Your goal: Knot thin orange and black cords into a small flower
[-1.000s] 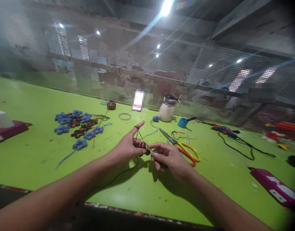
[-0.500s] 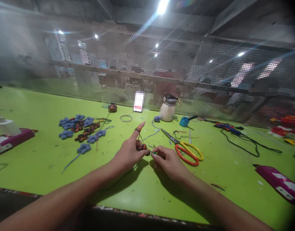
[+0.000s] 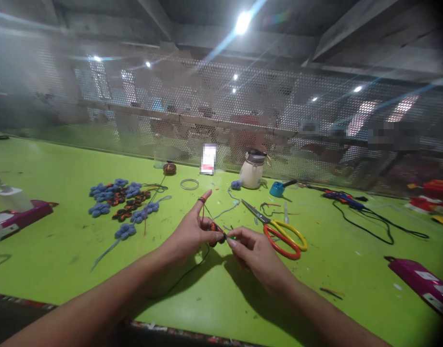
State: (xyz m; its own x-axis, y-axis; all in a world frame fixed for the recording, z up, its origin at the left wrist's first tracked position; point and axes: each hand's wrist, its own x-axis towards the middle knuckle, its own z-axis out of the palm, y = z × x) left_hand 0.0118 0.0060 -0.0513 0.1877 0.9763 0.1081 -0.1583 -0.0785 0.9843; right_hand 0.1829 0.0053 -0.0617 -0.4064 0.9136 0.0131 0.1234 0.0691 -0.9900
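My left hand (image 3: 194,226) pinches a small black-and-orange crochet piece (image 3: 217,234) between thumb and fingers. Yarn of the same colours is wound round its raised index finger and runs down to the piece. Closed around a crochet hook (image 3: 232,237), my right hand (image 3: 255,250) meets the piece's right edge; only a bit of the green handle shows between the fingers. A dark strand trails from the left hand down across the table. Just right of the hands lie scissors (image 3: 284,236) with one orange and one yellow handle, blades parted.
Several blue and black-orange crocheted flowers (image 3: 125,231) lie at left. Behind stand a yarn ball (image 3: 169,168), a metal ring (image 3: 189,184), a phone (image 3: 208,159), a white jar (image 3: 252,173) and a blue container (image 3: 277,188). Purple power strips (image 3: 420,279) flank the green table (image 3: 98,255).
The left index finger has tilted leftward and the crochet piece has turned, showing more of its orange side. Both hands keep their hold. The whole view has shifted slightly, with things appearing lower.
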